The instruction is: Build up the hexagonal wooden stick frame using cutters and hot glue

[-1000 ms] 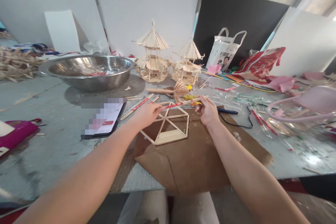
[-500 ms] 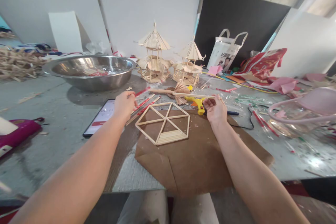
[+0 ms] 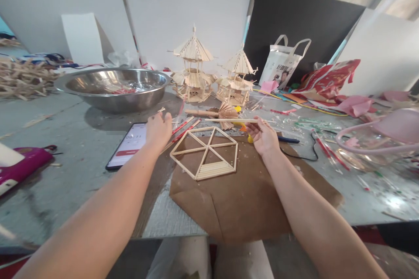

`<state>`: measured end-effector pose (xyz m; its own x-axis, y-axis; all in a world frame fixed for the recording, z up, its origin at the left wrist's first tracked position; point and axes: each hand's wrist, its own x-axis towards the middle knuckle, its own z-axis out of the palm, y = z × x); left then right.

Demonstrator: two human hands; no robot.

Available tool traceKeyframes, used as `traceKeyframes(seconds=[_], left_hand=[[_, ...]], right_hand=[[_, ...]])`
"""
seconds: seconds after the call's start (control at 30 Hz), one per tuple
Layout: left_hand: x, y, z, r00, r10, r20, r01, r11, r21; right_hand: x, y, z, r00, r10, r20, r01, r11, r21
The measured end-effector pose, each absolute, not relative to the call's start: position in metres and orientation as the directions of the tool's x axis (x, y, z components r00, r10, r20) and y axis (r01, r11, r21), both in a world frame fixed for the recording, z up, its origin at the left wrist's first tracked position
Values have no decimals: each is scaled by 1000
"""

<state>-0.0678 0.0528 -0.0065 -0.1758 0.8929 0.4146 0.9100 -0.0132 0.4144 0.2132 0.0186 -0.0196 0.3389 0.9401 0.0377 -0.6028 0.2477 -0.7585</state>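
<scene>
My right hand (image 3: 263, 136) pinches light wooden chopsticks (image 3: 225, 120), held level above the table with the long end pointing left. Over the phone's right edge, my left hand (image 3: 159, 130) has its fingers loosely bent and apart. A blurred clear and red plastic wrapper (image 3: 180, 112) is just beyond its fingertips; whether they touch is hard to tell. Between my hands a hexagonal stick frame (image 3: 190, 152) with spokes lies on brown paper (image 3: 248, 200). Its front section is filled with sticks laid side by side. Behind my right hand, a yellow glue gun (image 3: 250, 138) is mostly hidden.
Two stick pagodas (image 3: 194, 79) stand at the back, beside a steel basin (image 3: 111, 100) holding wrappers. A phone (image 3: 126, 148) lies at left, near red-striped chopstick packets (image 3: 181, 133). Pliers (image 3: 288, 139), a black cord, a pink basket (image 3: 376, 137) and scattered wrappers are at right.
My right hand has moved left with the chopsticks. The wrapper that was at my left fingertips now stands more upright and apart from them, and those fingers have loosened.
</scene>
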Motion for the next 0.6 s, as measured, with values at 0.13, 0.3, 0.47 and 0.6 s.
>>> traceKeyframes(seconds=[0.13, 0.3, 0.47, 0.6], left_hand=[[-49, 40, -1, -55, 848, 528, 931, -148, 335], [-27, 30, -5, 386, 784, 487, 823, -531, 203], [-22, 26, -7, 469, 841, 271, 805, -533, 261], [-22, 23, -4, 441, 860, 257, 817, -504, 281]], right_hand=[[208, 16, -18, 253, 967, 26, -601, 178, -779], [202, 11, -15, 166, 986, 19, -565, 111, -817], [200, 9, -16, 135, 990, 29, -554, 100, -827], [200, 10, -17, 134, 991, 12, -545, 83, -834]])
